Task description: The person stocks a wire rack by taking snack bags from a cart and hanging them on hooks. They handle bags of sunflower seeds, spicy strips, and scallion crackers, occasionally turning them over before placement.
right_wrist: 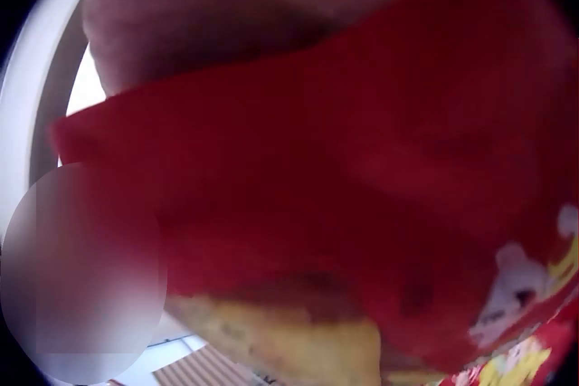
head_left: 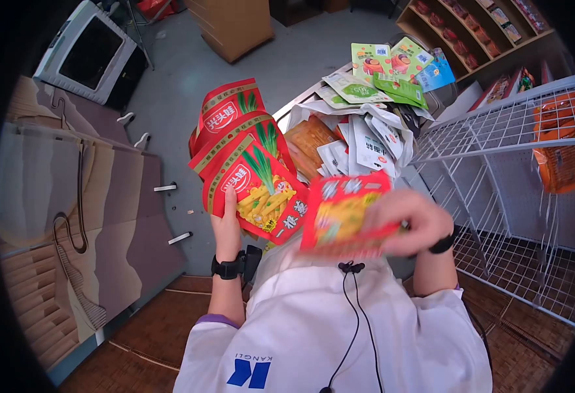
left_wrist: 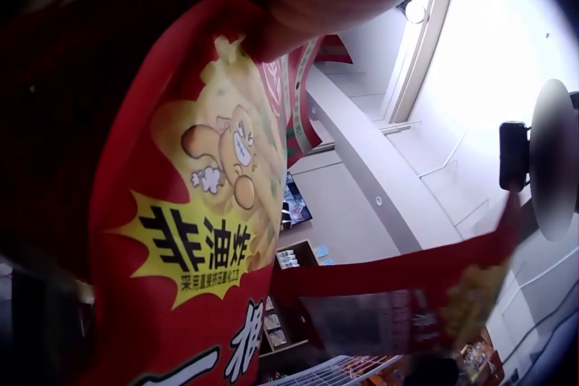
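Note:
My left hand (head_left: 227, 223) grips a fanned stack of several red snack bags (head_left: 268, 190), its thumb over the front one. These bags show green scallions and yellow snack sticks. In the left wrist view the front bag (left_wrist: 199, 178) fills the left side, below the fingers. My right hand (head_left: 421, 223) pinches a single red snack bag (head_left: 340, 219) by one side, just right of the stack and in front of the white shirt. Hand and bag are blurred in the head view. Up close in the right wrist view, this bag's red surface (right_wrist: 271, 160) covers most of the frame.
Beyond the hands lies a pile of white packets (head_left: 372, 147), green packets (head_left: 359, 88) and a brown packet (head_left: 310, 141). A white wire rack (head_left: 497, 147) with orange packets (head_left: 562, 144) stands at right. Farther off are a cardboard box (head_left: 232, 26) and wooden shelves (head_left: 480, 26).

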